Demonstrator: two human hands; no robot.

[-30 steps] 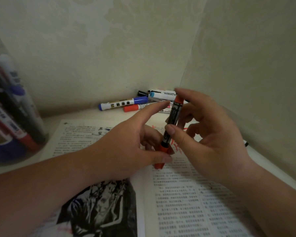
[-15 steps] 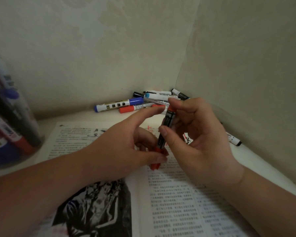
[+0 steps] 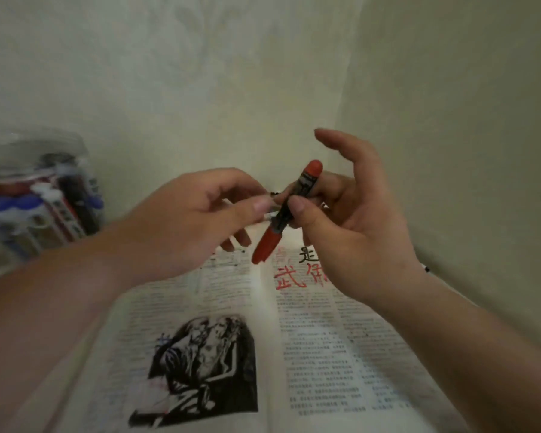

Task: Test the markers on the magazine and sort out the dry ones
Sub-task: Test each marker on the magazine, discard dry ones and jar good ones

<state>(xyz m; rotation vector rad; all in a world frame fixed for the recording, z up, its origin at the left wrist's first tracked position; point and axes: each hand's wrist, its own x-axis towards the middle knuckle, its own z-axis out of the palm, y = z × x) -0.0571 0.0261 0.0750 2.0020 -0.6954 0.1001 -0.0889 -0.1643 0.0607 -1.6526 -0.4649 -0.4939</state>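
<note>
My right hand holds a red marker above the open magazine, pinched at its dark barrel between thumb and middle fingers, with the index finger lifted. The marker is tilted, its red cap pointing down and left and its red end up. My left hand is just left of the barrel with fingers loosely apart; its thumb tip nearly meets the barrel and the cap hangs free below it. Red characters are drawn on the right page under the hands.
A clear jar filled with several markers stands at the left by the wall. The tip of a loose marker shows behind my right wrist. Walls meet in a corner right behind the hands.
My left hand has let go of the cap end and moved up beside the barrel. The right hand has tilted the marker and raised its index finger. The pile of markers is now hidden.
</note>
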